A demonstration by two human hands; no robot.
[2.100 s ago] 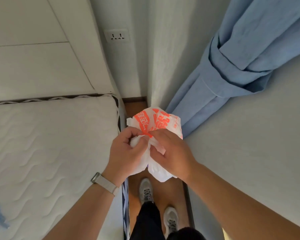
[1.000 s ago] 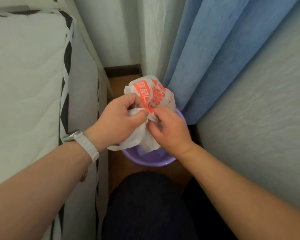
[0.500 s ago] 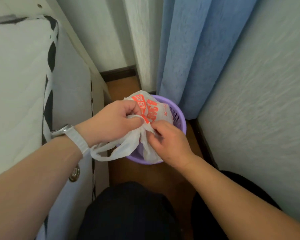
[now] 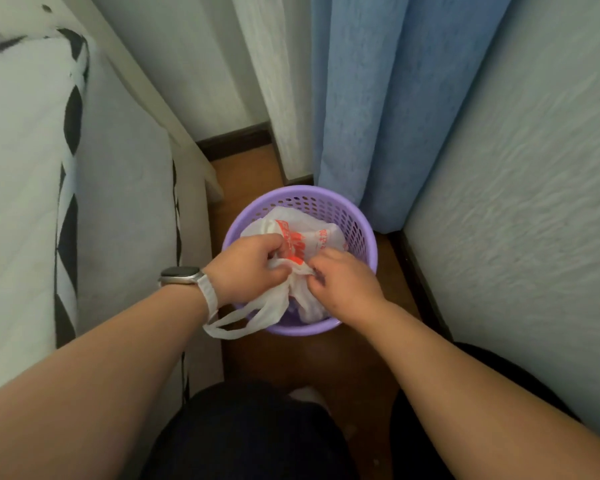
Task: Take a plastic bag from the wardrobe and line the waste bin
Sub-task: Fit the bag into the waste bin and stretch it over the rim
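While both hands sit over the mouth of the waste bin, I log their grip first.

Left hand: fingers curled, thumb and forefinger pinching a bunched fold of the plastic bag.

Right hand: fingers curled, pinching the same bunched edge just beside the left hand. The two hands almost touch. I cannot tell whether the bag's mouth is parted between them.

Bag: white with orange-red print, crumpled, its bulk lying inside the bin. One handle loop hangs over the bin's near-left rim, outside the bin.

Bin: purple, round, perforated wall, standing upright on the brown floor.

Surroundings, all taken from the bin:
- Wristwatch with a pale strap on the left wrist, left of the bin.
- Mattress with black-and-white edging, further left.
- Blue curtain hanging behind the bin, its hem just beside the far-right rim.
- Pale textured wall, right of the bin.
- Dark-clothed knees, on the near side of the bin.
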